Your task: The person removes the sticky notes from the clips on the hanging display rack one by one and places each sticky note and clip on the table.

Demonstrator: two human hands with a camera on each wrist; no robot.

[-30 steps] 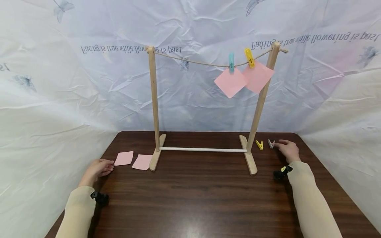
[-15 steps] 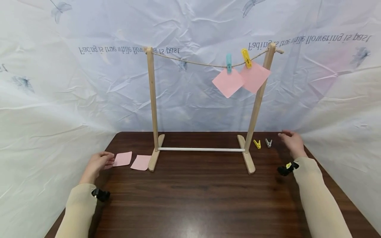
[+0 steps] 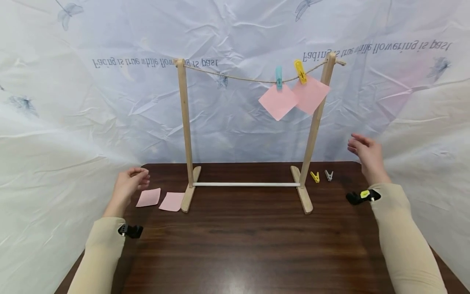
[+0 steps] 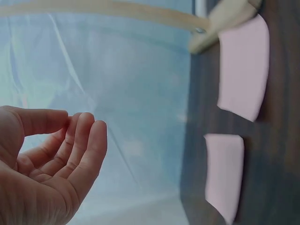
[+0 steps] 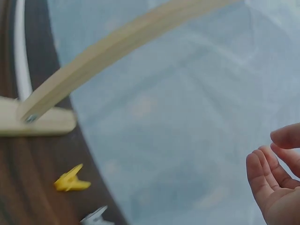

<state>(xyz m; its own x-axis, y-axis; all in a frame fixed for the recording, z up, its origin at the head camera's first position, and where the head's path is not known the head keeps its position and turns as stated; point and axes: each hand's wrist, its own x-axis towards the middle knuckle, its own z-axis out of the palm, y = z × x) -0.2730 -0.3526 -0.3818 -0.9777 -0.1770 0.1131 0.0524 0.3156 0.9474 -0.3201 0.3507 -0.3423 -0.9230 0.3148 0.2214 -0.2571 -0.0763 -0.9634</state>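
Observation:
Above the table's left side my left hand (image 3: 128,183) hovers with loosely bent fingers, and the left wrist view shows nothing held in it. Two pink paper squares, a left one (image 3: 148,197) and a right one (image 3: 171,201), lie on the table below and beside it. My right hand (image 3: 368,158) is raised at the far right, its fingers relaxed and holding nothing. Down to its left lie a grey clothespin (image 3: 329,175) and a yellow clothespin (image 3: 315,177). On the rope (image 3: 235,77), a blue clothespin (image 3: 279,77) and another yellow clothespin (image 3: 300,72) hold two more pink papers (image 3: 278,103).
A wooden stand with a left post (image 3: 185,122) and a right post (image 3: 316,122) rises between my hands. A white rod (image 3: 246,184) joins its feet low over the dark table (image 3: 235,237). A patterned sheet (image 3: 242,134) hangs behind.
My right hand has left the grey clothespin and risen to the right. The left hand has lifted up from beside the left paper. All the papers and clothespins stay where they were.

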